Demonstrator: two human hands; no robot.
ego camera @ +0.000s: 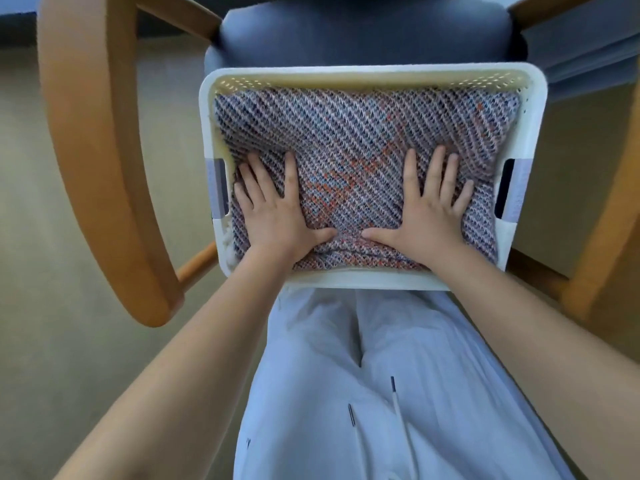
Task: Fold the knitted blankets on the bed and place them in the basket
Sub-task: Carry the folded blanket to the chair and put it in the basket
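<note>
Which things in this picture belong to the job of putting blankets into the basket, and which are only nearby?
For the job:
- folded multicoloured knitted blanket
- white perforated plastic basket holding it
- left hand and right hand, both pressing flat on the blanket

Only nearby:
- curved wooden armchair with blue-grey cushion
- white trouser drawstrings

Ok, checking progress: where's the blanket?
The knitted blanket fills the white basket on the chair, centre of head view, under the left hand and right hand.
</note>
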